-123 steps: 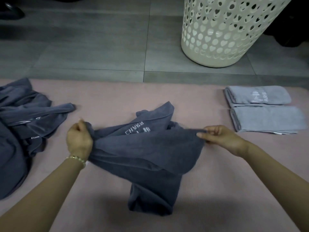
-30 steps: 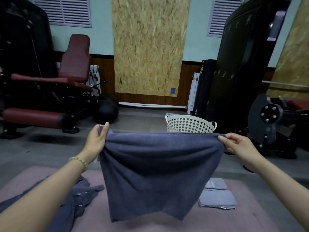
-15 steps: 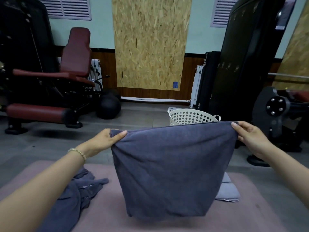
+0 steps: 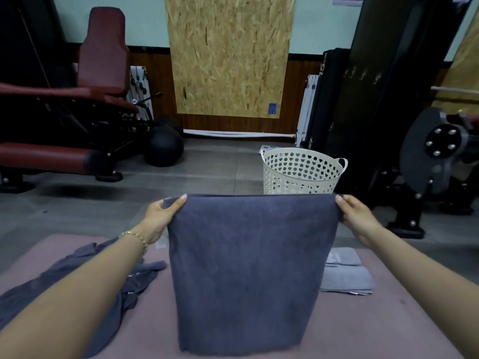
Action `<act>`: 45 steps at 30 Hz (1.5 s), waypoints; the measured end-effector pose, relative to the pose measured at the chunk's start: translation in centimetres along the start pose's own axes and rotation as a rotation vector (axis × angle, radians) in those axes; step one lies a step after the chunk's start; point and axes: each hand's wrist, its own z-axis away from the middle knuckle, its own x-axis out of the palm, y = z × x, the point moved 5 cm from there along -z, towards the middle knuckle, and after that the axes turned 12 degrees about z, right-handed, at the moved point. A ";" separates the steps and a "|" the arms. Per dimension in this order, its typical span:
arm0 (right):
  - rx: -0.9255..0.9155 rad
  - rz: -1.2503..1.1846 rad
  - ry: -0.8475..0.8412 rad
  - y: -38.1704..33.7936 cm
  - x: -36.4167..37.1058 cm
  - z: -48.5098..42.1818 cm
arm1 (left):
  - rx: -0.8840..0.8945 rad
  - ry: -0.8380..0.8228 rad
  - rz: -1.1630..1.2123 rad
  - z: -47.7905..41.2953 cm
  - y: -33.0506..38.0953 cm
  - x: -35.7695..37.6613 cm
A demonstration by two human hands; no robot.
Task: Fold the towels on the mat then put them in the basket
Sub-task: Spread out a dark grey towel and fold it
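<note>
A dark grey towel (image 4: 248,268) hangs spread out in front of me above the pink mat (image 4: 388,322). My left hand (image 4: 162,216) pinches its top left corner and my right hand (image 4: 359,217) pinches its top right corner. The towel's lower edge reaches down to the mat near me. A heap of unfolded dark towels (image 4: 85,288) lies on the mat at the left. Two folded light grey towels (image 4: 344,275) lie on the mat at the right, partly hidden behind the held towel. The cream perforated basket (image 4: 300,171) stands on the floor beyond the mat.
A red padded gym bench (image 4: 77,104) and a black ball (image 4: 163,147) stand at the back left. A black weight machine (image 4: 427,151) fills the right side, close to the basket. Grey floor tiles lie between the mat and the basket.
Both hands lifted the crumpled towel off the mat, spread it wide, and have since lowered it a little. The view rose from the mat to the room.
</note>
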 end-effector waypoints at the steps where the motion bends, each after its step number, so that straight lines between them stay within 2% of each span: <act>1: -0.012 -0.020 0.030 -0.7 0.5 -0.7 | 0.013 0.015 0.020 -0.9 0.3 0.5; 6: -0.084 -0.055 0.184 -2.5 0.9 -3.5 | 0.116 -0.026 0.071 -4.8 2.1 2.8; 11: -0.008 0.087 0.168 4.9 2.7 -4.5 | 0.065 -0.106 -0.132 -6.9 -3.8 1.6; 15: 0.175 0.221 0.044 14.1 5.2 -1.9 | -0.009 -0.122 -0.350 -4.8 -11.5 -0.2; 19: 0.368 0.318 -0.132 23.7 7.9 1.6 | -0.245 -0.214 -0.436 -2.7 -20.9 -2.7; 24: 0.539 0.361 -0.278 32.3 11.9 3.2 | -0.498 -0.164 -0.457 -2.4 -30.7 -5.0; 29: 0.626 0.527 -0.335 39.3 14.1 0.7 | -0.486 -0.201 -0.680 -5.6 -38.7 -6.5; 31: 0.624 0.687 -0.465 42.2 15.0 -0.8 | -0.489 -0.253 -0.775 -6.9 -41.0 -6.5; 33: 0.549 0.802 -0.557 43.6 15.9 -2.9 | -0.450 -0.233 -0.775 -8.9 -42.7 -6.3; 36: 0.513 0.625 -0.405 43.7 17.7 -6.3 | -0.359 -0.069 -0.629 -11.6 -44.2 -4.9; 38: 0.529 0.484 -0.299 43.2 19.1 -8.1 | -0.344 -0.057 -0.555 -13.0 -44.8 -2.6; 42: 0.512 0.383 -0.286 42.7 21.8 -9.7 | -0.322 -0.082 -0.580 -15.9 -46.7 -0.6; 45: 0.298 0.517 -0.410 41.8 24.6 -8.5 | -0.304 -0.047 -0.626 -16.9 -47.6 -0.4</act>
